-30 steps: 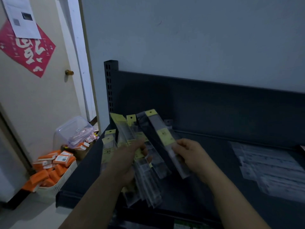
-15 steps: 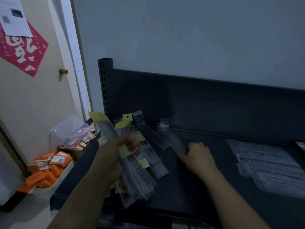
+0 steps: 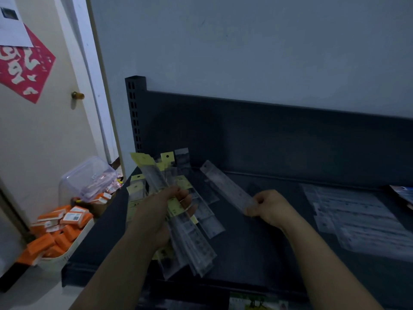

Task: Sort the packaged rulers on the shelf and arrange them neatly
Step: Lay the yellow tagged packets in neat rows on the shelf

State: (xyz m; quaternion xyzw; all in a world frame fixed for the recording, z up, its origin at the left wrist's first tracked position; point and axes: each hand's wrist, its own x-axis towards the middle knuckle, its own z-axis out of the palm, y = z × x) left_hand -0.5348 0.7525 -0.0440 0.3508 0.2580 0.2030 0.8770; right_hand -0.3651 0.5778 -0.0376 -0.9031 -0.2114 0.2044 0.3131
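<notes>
Right hand [image 3: 270, 209] lifted, pinching clear ruler [image 3: 225, 186], left hand [image 3: 161, 211] gripping fanned ruler bundle [image 3: 192, 249]

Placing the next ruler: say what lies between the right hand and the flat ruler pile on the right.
Head view: bare shelf between right hand and flat ruler pile.

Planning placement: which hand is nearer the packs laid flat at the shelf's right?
Right. Right hand, pinching one ruler, lies left of the flat packs; left hand, gripping the bundle, farther left.
</notes>
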